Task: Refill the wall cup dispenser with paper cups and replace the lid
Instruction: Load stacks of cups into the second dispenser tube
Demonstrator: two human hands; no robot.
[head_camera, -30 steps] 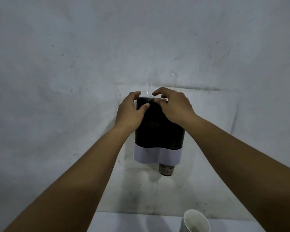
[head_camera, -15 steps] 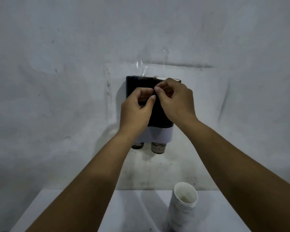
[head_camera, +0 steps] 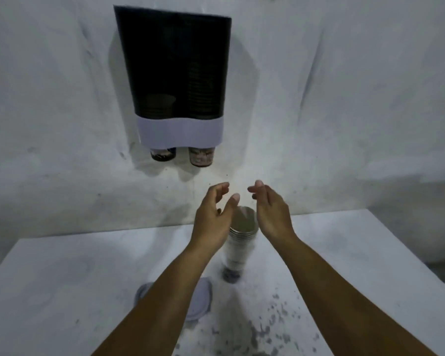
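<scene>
The wall cup dispenser (head_camera: pixel 175 65) is a dark see-through box with a white band at its base, fixed high on the wall. Two cup bottoms (head_camera: pixel 201 156) poke out below it. A stack of paper cups (head_camera: pixel 240 242) stands upright on the white table (head_camera: pixel 62 278). My left hand (head_camera: pixel 213 214) and my right hand (head_camera: pixel 270 209) hover on either side of the stack's rim, fingers apart, holding nothing. A round grey-white lid (head_camera: pixel 201 299) lies flat on the table, partly hidden under my left forearm.
The wall behind is rough and white. Dark specks are scattered over the table's near right part (head_camera: pixel 275 327). The table's right edge drops off toward a pale floor area (head_camera: pixel 442 273).
Both hands have left the top of the dispenser and come down to the cup stack on the table. The view has tilted down, showing the table and the lid.
</scene>
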